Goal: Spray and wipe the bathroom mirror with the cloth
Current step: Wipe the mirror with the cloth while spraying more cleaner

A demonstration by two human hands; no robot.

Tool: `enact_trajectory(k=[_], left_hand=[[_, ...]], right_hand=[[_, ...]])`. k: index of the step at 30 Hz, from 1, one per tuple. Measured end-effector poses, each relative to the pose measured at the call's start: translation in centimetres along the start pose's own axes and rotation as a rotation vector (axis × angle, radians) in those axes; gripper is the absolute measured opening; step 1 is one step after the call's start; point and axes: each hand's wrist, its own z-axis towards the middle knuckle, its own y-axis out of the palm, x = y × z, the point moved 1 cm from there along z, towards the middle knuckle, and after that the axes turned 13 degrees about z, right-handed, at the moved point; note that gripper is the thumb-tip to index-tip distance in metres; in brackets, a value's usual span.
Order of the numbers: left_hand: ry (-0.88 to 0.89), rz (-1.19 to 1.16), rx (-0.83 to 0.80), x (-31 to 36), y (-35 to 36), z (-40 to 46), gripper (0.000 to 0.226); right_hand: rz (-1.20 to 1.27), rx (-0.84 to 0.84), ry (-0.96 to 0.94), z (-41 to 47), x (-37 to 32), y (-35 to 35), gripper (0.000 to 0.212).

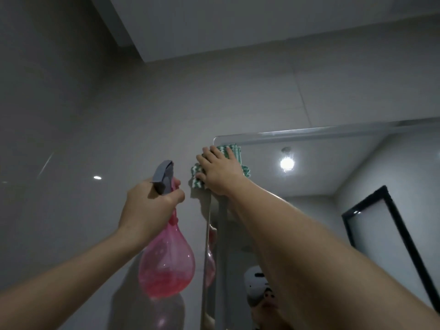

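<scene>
Grey, glossy wall tiles across the left and upper frame, faint grout lines crossing them, a small glint of reflected light at left. Above, a pale ceiling with a recessed rectangular panel. At right, fixed to the wall, the bathroom mirror — frameless, rounded at its upper left corner, bevelled along the top edge. Reflected in the glass: a round ceiling lamp glowing white, a black-framed frosted panel, part of a white headset low down.

Raised toward the mirror's upper left corner, two bare forearms. Flat against the glass at that corner, the right hand, fingers straight and spread, pressing the cloth onto the surface — a soft, green-and-white zigzag weave, bunched, showing above the fingertips and beside the thumb, overlapping the mirror's left edge.

Just left of the mirror, in front of the wall tiles, the left hand, fingers curled tight round the neck of the spray bottle. Bottle body translucent pink plastic, bulbous and pear-shaped, pink liquid pooled in the lower part; trigger head matte grey-blue, angular, pointing up and right toward the cloth.
</scene>
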Motion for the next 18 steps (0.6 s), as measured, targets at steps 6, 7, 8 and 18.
enact_trajectory(k=[6, 7, 8, 18], left_hand=[[0.054, -0.009, 0.000, 2.0, 1.8, 1.3, 0.012], [0.059, -0.005, -0.006, 2.3, 2.2, 1.5, 0.014], [0.056, -0.011, -0.014, 2.7, 2.5, 1.6, 0.016], [-0.015, -0.203, -0.176, 7.9, 11.1, -0.8, 0.020]], right_hand=[[0.070, -0.006, 0.023, 1.1, 1.4, -0.9, 0.059], [0.100, 0.014, 0.036, 1.1, 2.1, -1.2, 0.059], [0.121, 0.044, 0.063, 0.9, 3.2, -1.7, 0.059], [0.122, 0.215, 0.377, -9.0, 20.9, -6.7, 0.058]])
